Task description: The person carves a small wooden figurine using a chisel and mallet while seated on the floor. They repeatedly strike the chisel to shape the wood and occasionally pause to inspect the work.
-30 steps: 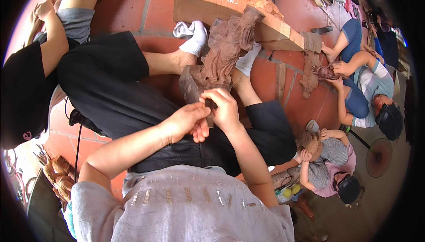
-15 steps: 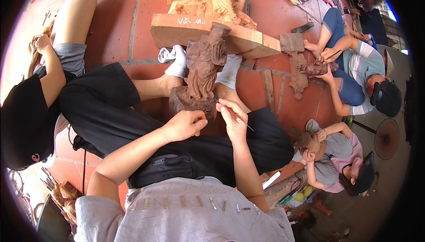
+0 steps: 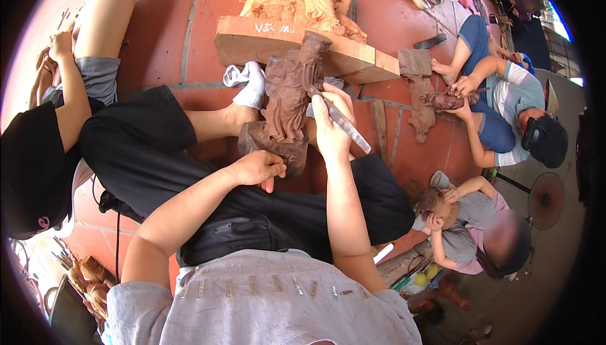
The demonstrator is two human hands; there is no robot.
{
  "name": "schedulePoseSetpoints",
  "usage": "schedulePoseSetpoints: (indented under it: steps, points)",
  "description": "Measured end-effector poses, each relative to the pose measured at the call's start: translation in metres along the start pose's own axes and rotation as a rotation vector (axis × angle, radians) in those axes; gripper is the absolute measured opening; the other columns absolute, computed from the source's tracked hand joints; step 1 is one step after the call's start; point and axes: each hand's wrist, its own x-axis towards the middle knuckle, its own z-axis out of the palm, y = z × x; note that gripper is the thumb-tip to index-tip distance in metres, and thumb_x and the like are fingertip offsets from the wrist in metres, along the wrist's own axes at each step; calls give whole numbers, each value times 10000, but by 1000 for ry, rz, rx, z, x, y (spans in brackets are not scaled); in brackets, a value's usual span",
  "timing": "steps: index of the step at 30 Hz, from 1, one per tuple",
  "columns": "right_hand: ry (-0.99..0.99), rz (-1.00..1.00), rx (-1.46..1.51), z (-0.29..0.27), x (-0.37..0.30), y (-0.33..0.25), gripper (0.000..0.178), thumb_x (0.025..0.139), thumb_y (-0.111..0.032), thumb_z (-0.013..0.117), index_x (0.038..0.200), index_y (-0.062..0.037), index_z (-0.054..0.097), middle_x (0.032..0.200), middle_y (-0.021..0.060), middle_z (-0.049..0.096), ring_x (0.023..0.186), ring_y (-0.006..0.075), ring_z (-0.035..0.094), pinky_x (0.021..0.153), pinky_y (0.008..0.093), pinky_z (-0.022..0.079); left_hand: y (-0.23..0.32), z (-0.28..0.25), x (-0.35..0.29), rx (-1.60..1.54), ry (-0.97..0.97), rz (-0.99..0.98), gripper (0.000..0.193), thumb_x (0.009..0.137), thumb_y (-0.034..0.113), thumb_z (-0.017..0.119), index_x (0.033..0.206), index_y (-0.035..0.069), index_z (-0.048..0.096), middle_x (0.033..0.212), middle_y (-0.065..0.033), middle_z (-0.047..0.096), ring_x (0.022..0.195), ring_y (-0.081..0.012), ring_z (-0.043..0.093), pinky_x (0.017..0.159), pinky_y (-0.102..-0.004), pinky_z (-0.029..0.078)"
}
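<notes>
A dark brown carved wooden figure (image 3: 287,95) stands, slightly tilted, on its rough base between my feet. My left hand (image 3: 257,168) is closed at the near edge of that base, fingers curled against it. In my right hand (image 3: 334,121) is a flat metal carving tool (image 3: 349,129), gripped with the thumb along it. Its upper end meets the right side of the figure at mid-height; the other end sticks out below, toward the right. The far side of the figure is hidden.
A large pale wood carving on a thick block (image 3: 303,45) lies beyond the figure. Another dark carving (image 3: 420,92) rests on the red tiles. Co-workers sit at the left and right, two on the right holding carvings. A standing fan (image 3: 546,196) is at far right.
My right hand has moved up along the figure and turned the tool, so its flat face shows. My left hand has shifted slightly left and down, against the base.
</notes>
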Motion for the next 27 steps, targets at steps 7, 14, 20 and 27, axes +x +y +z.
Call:
schedulePoseSetpoints:
  steps: [7, 14, 20, 27]
  points:
    - [-89, 313, 275, -16, 9, -3, 146, 884, -108, 653, 914, 36, 654, 983, 117, 654, 916, 189, 623, 818, 311, 478, 3, -1, -1, -7, -20, -18, 330, 991, 295, 451, 991, 17, 629, 639, -85, 662, 584, -128, 615, 573, -267, 500]
    - [-114, 411, 427, -17, 16, 4, 161, 917, -125, 626, 985, 17, 661, 867, 1, 633, 812, 38, 541, 698, 196, 441, 2, -2, 1, -43, -33, -53, 333, 996, 300, 449, 981, 21, 630, 629, -83, 660, 571, -129, 612, 564, -265, 498]
    - [-126, 155, 107, -14, 18, 1, 149, 900, -129, 647, 946, 11, 667, 786, -17, 596, 744, 42, 513, 656, 202, 420, 3, -1, 0, -55, -27, -52, 340, 998, 306, 446, 982, 18, 626, 622, -83, 657, 569, -127, 611, 563, -262, 494]
    - [-216, 364, 274, -22, 32, -17, 145, 892, -131, 658, 905, 13, 648, 746, -16, 566, 704, 57, 505, 640, 212, 418, 3, -2, 0, -70, -19, -63, 337, 997, 304, 449, 988, 17, 627, 622, -81, 655, 572, -129, 613, 564, -261, 494]
